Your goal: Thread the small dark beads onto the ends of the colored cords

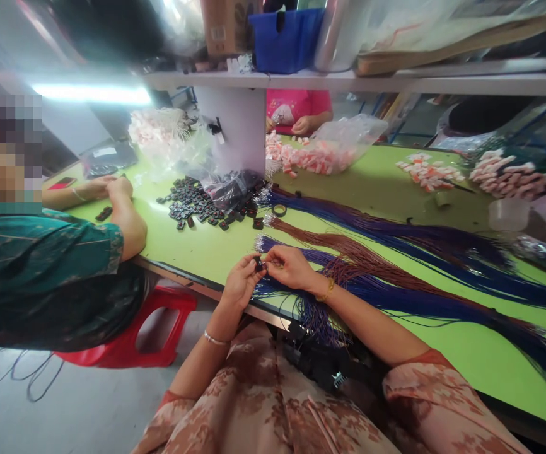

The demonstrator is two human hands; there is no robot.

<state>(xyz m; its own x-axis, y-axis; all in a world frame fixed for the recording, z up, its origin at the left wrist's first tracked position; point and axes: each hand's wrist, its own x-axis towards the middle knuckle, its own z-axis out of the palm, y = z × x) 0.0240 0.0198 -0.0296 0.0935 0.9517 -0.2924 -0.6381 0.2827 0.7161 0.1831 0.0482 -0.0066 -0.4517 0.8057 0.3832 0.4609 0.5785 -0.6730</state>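
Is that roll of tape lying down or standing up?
Lying flat: the tape roll rests on its side, with the green table showing through its hole.

Green desk [169,247] with loose parts
Black connectors [190,200] lie piled beside bundled blue [396,296] and brown wires [348,243].

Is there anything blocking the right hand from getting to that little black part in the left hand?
Nothing visible blocks it. The left hand holds the black part at its fingertips, and the right hand's fingertips are right beside it. Whether they touch it is too small to tell.
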